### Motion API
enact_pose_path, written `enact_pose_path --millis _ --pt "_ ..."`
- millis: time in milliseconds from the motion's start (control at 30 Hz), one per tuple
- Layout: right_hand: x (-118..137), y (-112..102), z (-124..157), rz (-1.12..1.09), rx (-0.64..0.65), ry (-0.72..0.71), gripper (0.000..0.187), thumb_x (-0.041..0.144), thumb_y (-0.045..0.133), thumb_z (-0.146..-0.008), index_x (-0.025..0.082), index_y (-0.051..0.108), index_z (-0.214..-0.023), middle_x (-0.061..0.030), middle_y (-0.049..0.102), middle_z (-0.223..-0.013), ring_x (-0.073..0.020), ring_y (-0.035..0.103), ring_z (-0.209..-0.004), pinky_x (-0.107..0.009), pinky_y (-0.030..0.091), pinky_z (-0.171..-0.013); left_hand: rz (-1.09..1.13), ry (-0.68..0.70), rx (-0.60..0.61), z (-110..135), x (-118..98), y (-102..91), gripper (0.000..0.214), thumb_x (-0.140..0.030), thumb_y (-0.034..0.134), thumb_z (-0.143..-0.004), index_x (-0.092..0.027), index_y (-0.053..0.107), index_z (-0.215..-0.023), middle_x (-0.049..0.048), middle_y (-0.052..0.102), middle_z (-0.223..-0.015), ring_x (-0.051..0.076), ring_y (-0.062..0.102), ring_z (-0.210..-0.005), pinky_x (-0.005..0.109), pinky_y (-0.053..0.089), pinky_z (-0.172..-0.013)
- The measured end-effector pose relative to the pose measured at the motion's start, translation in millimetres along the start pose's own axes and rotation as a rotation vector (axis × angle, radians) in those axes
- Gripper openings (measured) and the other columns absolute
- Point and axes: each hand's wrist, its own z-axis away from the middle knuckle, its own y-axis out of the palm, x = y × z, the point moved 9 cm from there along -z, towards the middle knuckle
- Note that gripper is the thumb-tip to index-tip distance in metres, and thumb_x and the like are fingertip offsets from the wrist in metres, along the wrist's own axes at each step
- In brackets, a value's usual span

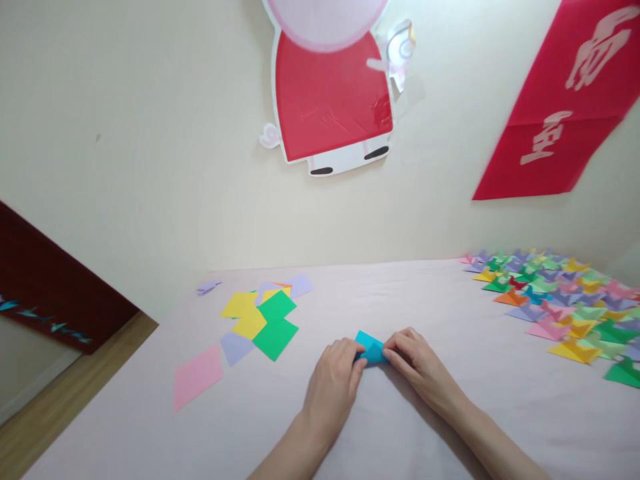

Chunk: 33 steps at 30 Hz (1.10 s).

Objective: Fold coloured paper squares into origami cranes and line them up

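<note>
A small piece of blue folded paper (371, 348) lies between my two hands on the pale cloth-covered surface (380, 433). My left hand (334, 373) pinches its left end, thumb and fingers closed on the edge. On the opposite end, the thumb and forefinger of my right hand (417, 363) grip the right corner. A darker blue folded layer shows in the middle of the paper. My fingertips hide both of its ends.
Loose paper squares lie to the left, among them a green one (276, 339), a yellow one (250, 325) and a pink one (198, 377). Rows of colourful folded paper figures (575, 320) cover the right side. Behind stands a wall (150, 167) with a red banner (545, 113).
</note>
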Motion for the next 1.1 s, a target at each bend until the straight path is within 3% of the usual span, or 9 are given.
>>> enact_pose_path --millis 167,333,467,633,833,1100 --pt "-1 6 -12 0.085 0.022 0.021 0.025 0.031 0.046 -0.094 0.021 0.06 -0.076 -0.0036 0.062 -0.076 -0.0219 0.054 -0.08 -0.034 0.043 -0.072 -0.072 -0.05 0.023 8 4 3.1 0.03 -0.006 0.044 -0.09 -0.02 0.05 -0.117 0.0066 0.056 -0.113 0.022 0.054 -0.101 0.037 0.046 -0.088" --pt "-3 13 -28 0.222 0.059 0.046 0.026 0.031 0.046 -0.094 0.021 0.061 -0.075 -0.0034 0.062 -0.071 -0.0215 0.056 -0.074 -0.032 0.041 -0.069 -0.286 -0.046 0.068 15 4 7.6 0.052 -0.001 0.041 -0.087 -0.023 0.042 -0.135 0.0093 0.052 -0.126 0.025 0.054 -0.104 0.042 0.047 -0.09" --pt "0 17 -33 0.273 0.04 0.02 0.023 0.03 0.048 -0.093 0.021 0.06 -0.076 -0.004 0.063 -0.073 -0.0211 0.056 -0.073 -0.033 0.04 -0.07 -0.408 0.006 0.118 25 1 16.8 0.053 -0.009 0.045 -0.088 -0.02 0.04 -0.14 0.0128 0.05 -0.135 0.03 0.053 -0.109 0.048 0.048 -0.089" --pt "0 18 -32 0.274 0.019 0.007 0.023 0.03 0.047 -0.093 0.021 0.06 -0.076 -0.0035 0.063 -0.072 -0.0211 0.057 -0.072 -0.033 0.041 -0.069 -0.459 0.035 0.103 31 6 28.7 0.051 -0.019 0.052 -0.089 -0.017 0.045 -0.139 0.0126 0.053 -0.136 0.031 0.053 -0.113 0.047 0.049 -0.09" --pt "-6 21 -34 0.26 0.009 0.035 0.023 0.033 0.049 -0.093 0.022 0.059 -0.076 -0.0034 0.062 -0.071 -0.0211 0.057 -0.07 -0.033 0.04 -0.068 -0.486 0.133 0.082 29 3 31.9 0.051 -0.035 0.047 -0.094 -0.012 0.046 -0.14 0.0109 0.052 -0.141 0.029 0.05 -0.122 0.044 0.046 -0.096" --pt "-5 19 -37 0.251 -0.026 0.033 0.026 0.035 0.05 -0.092 0.022 0.058 -0.072 -0.0026 0.06 -0.066 -0.0197 0.054 -0.065 -0.032 0.039 -0.065 -0.49 0.15 0.115 27 0 34.9 0.059 -0.048 0.049 -0.093 -0.011 0.048 -0.138 0.0115 0.053 -0.14 0.031 0.055 -0.115 0.046 0.046 -0.093"
